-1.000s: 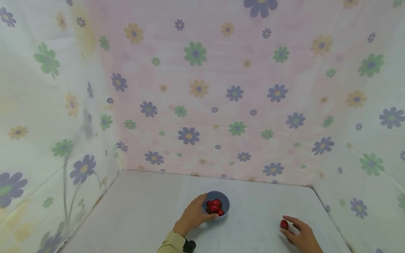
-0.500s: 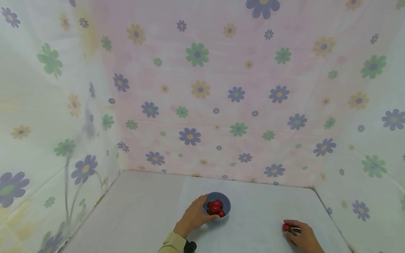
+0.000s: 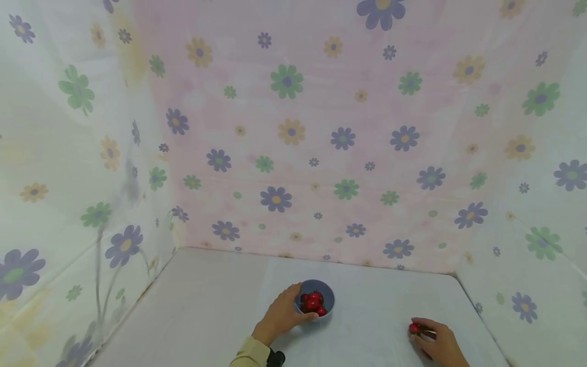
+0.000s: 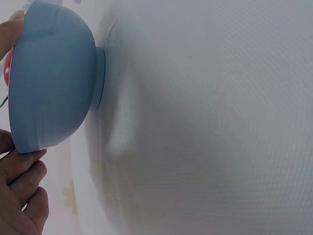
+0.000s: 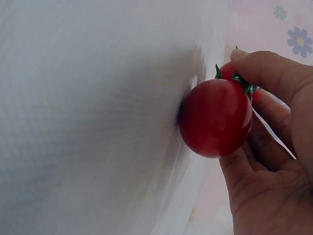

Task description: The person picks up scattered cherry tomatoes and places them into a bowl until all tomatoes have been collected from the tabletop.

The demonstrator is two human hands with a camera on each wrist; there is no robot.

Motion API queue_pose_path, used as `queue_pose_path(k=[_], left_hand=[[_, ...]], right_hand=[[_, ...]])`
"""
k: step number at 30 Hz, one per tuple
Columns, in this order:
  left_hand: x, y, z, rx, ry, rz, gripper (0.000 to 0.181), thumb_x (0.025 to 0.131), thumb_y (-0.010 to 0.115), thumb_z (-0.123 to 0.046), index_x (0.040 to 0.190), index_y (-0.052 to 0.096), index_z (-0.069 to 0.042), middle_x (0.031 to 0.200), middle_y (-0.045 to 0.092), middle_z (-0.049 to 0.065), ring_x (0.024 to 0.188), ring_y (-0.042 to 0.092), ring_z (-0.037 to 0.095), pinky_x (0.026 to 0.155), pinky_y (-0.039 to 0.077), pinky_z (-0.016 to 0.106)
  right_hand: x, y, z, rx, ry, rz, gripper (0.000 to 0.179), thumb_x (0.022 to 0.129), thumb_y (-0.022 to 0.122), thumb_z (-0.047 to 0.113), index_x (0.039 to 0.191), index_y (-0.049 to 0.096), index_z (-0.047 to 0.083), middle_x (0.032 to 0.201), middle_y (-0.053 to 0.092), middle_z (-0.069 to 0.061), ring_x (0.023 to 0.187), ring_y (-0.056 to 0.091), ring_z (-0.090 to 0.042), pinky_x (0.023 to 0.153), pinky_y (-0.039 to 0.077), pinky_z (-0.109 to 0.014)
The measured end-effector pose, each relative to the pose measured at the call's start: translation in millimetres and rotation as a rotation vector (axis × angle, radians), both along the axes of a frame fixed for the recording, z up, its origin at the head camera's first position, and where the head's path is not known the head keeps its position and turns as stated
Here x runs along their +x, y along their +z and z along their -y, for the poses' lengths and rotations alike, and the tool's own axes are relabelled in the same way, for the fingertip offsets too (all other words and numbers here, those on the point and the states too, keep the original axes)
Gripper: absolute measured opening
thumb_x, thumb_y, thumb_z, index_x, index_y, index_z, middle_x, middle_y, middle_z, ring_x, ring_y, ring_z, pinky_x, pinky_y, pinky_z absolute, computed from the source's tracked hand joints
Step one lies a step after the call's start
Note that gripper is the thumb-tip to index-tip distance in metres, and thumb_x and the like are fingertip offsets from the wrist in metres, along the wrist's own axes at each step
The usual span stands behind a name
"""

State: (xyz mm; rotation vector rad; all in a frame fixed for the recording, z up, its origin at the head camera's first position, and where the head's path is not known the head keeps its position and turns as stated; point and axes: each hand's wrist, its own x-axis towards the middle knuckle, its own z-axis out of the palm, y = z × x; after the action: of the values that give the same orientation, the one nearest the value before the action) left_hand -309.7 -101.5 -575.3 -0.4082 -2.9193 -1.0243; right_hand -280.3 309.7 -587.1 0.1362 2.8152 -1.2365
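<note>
My left hand (image 3: 279,314) grips the rim of a blue-grey bowl (image 3: 329,308), thumb on the near side and fingers on the far left. Several red cherry tomatoes (image 3: 313,304) lie inside the bowl. In the left wrist view the bowl (image 4: 56,81) stands on its foot, slightly tilted or level, I cannot tell which. Off to the right, my right hand (image 3: 440,344) pinches a cherry tomato (image 3: 415,329) low over the white tabletop. The right wrist view has a glossy tomato (image 5: 215,117) in front; more red with a green calyx (image 5: 249,88) shows behind it, partly hidden by the thumb.
A white cloth-like tabletop (image 3: 220,306) spreads around both hands. Flower-printed sheets (image 3: 293,168) close it in at the back, left (image 3: 55,168) and right (image 3: 545,209). A dark band sits on the left wrist, beside a yellowish sleeve (image 3: 251,351).
The right hand's fingers have closed more on the tomato, with a slight shift right and down. The left hand stays on the bowl, and the whole view has shifted slightly.
</note>
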Motion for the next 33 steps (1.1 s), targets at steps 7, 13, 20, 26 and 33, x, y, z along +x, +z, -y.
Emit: queue_pose_path(k=[7, 13, 20, 26, 33], left_hand=[[0.8, 0.9, -0.1, 0.006, -0.004, 0.015, 0.105, 0.065, 0.063, -0.074, 0.141, 0.039, -0.005, 0.142, 0.042, 0.012, 0.131, 0.039, 0.033, 0.103, 0.036, 0.053], [1.2, 2.9, 0.1, 0.005, -0.003, 0.021, 0.105, 0.065, 0.062, -0.074, 0.142, 0.038, -0.006, 0.143, 0.041, 0.012, 0.131, 0.038, 0.033, 0.103, 0.036, 0.053], [1.1, 3.1, 0.0, 0.004, 0.002, 0.008, 0.105, 0.065, 0.063, -0.074, 0.141, 0.039, -0.006, 0.142, 0.042, 0.013, 0.131, 0.038, 0.033, 0.103, 0.036, 0.053], [0.6, 2.8, 0.7, -0.004, 0.001, 0.004, 0.106, 0.065, 0.062, -0.075, 0.141, 0.038, -0.006, 0.143, 0.042, 0.013, 0.131, 0.038, 0.033, 0.104, 0.036, 0.052], [0.2, 2.6, 0.3, 0.004, -0.001, 0.009, 0.106, 0.065, 0.062, -0.075, 0.141, 0.038, -0.005, 0.143, 0.042, 0.013, 0.131, 0.038, 0.034, 0.103, 0.036, 0.054]], right_hand=[[1.0, 1.1, 2, -0.032, -0.026, -0.013, 0.052, 0.070, 0.081, 0.021, 0.112, 0.064, -0.003, 0.108, 0.065, -0.016, 0.100, 0.063, -0.032, 0.079, 0.055, -0.039], [-0.9, 1.6, 6, -0.038, -0.036, -0.022, 0.054, 0.068, 0.082, 0.025, 0.112, 0.064, -0.002, 0.109, 0.065, -0.016, 0.101, 0.062, -0.034, 0.080, 0.055, -0.040], [-0.2, 0.4, 14, -0.079, -0.020, -0.069, 0.046, 0.068, 0.082, 0.015, 0.108, 0.067, 0.002, 0.107, 0.067, -0.011, 0.102, 0.062, -0.029, 0.080, 0.055, -0.034], [0.8, 1.2, 22, -0.110, 0.050, -0.096, 0.044, 0.067, 0.081, 0.009, 0.108, 0.066, 0.000, 0.106, 0.067, -0.010, 0.102, 0.062, -0.028, 0.080, 0.055, -0.030], [-1.5, -6.0, 28, -0.150, 0.136, -0.101, 0.045, 0.068, 0.082, 0.011, 0.108, 0.065, 0.000, 0.105, 0.067, -0.011, 0.098, 0.064, -0.026, 0.079, 0.055, -0.028]])
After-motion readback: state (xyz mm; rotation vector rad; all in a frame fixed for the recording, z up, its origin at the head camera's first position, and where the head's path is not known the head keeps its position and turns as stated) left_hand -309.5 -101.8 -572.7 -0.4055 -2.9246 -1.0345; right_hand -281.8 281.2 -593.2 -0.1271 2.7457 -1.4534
